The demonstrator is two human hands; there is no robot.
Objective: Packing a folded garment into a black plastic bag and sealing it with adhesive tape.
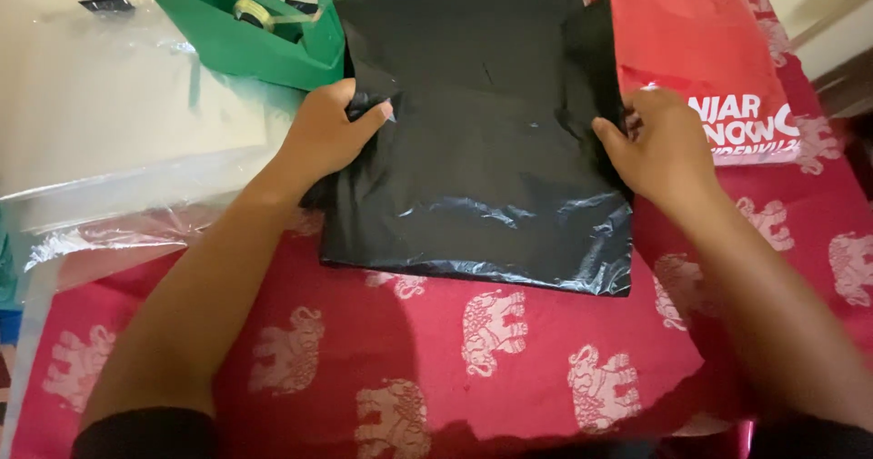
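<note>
A red cloth [509, 368] printed with pale elephants covers the bench from its near edge up past the middle and carries nearly everything in sight. On it, around the centre and reaching toward the far edge, lies a black plastic bag [482, 150], flat, glossy and creased, its near edge running slightly askew to the bench's near edge and its upper right flap folded over and standing a little proud. Along the left side of the bench spreads a sheet of clear plastic film [127, 195], crumpled at its near border where it overlaps the red cloth. At the far right corner lies a red plastic bag [691, 41] with white lettering, its left edge tucked just beside, perhaps slightly under, the black plastic bag; the overlap is hard to make out. At the far left, touching the black plastic bag's upper left corner, sits a green tape dispenser [250, 36] with a roll of pale tape in it. The left hand [327, 136] pinches the black plastic bag's left edge, thumb on top and fingers curled beneath, bunching the plastic there. The right hand [664, 145] holds the bag's right edge in the same way, its grip closed on the folded flap, the fingertips hidden in the plastic.
</note>
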